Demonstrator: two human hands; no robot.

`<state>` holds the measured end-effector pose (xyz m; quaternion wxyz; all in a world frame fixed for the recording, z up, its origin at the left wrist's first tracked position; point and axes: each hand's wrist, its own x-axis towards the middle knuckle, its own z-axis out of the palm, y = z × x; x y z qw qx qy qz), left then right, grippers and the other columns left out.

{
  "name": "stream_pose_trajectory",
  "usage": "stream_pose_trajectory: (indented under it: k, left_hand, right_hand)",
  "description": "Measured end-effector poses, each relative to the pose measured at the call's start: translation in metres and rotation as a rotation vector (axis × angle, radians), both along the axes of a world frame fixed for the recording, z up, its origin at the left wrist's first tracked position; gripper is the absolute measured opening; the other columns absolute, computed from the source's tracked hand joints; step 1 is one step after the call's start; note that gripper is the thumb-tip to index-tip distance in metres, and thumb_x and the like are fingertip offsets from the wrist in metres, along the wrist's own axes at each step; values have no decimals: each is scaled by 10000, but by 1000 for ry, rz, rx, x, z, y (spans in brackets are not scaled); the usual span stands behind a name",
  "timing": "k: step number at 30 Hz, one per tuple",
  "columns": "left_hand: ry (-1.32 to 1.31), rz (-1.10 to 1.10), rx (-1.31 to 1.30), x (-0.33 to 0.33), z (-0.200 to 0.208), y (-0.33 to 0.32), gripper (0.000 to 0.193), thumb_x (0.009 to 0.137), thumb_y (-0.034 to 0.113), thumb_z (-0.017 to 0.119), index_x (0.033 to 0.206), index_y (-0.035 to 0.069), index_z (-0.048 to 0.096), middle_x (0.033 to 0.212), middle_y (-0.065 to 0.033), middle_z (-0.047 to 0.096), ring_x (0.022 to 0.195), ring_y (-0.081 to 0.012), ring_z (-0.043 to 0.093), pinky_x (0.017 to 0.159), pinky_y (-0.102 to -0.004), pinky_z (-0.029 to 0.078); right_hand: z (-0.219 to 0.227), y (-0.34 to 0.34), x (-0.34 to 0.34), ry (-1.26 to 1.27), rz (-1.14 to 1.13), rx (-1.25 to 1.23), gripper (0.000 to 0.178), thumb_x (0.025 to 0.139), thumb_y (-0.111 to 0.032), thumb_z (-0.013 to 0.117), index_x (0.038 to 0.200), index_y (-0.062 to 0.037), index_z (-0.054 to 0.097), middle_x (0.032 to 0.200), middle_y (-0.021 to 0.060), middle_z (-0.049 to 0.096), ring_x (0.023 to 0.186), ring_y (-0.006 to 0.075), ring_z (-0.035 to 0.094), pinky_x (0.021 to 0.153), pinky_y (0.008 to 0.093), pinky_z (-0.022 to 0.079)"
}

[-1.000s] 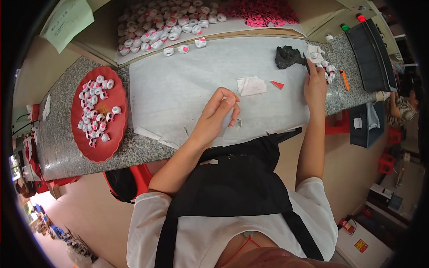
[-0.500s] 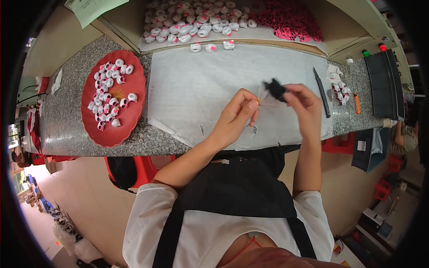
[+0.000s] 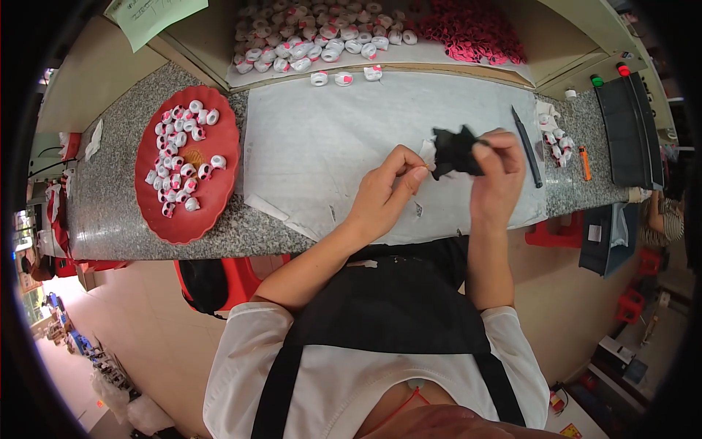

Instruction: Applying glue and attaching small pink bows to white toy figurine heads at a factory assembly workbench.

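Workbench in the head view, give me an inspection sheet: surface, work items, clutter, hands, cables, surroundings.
Surface: speckled grey stone counter, partly under a white paper sheet.
Work items: ragged black cloth-like piece; tiny yellowish item, too small to identify.
Clutter: slim black pen-shaped tool and orange stick-shaped object, right; red scalloped plate holding rounded white-and-pink pieces, left.
Hands: right hand holds the black piece; left hand pinches the yellowish item.
Cables: thin, dark, cable-like curves at far left.
Surroundings: red plastic stool below the counter, left.
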<state>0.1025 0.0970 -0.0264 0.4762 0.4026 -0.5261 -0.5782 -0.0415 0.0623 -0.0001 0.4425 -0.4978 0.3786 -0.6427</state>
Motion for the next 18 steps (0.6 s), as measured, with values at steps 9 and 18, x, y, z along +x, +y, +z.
stream_pose_trajectory:
  k: [9, 18]
  left_hand:
    - [291, -61, 56, 0, -4, -3, 135, 848, 168, 399, 828, 35, 412, 623, -20, 431, 573, -88, 401, 559, -215, 345]
    - [328, -17, 65, 9, -4, 1, 143, 845, 183, 415, 817, 44, 434, 641, -18, 446, 604, -90, 427, 604, -222, 346]
  right_hand:
    - [27, -18, -61, 223, -172, 24, 104, 748, -17, 517, 851, -6, 509, 763, 40, 520, 626, 87, 500, 480, 204, 380]
    - [24, -38, -76, 590, -534, -270, 102, 723, 46, 515, 821, 18, 506, 834, 42, 487, 712, 95, 509, 585, 207, 450]
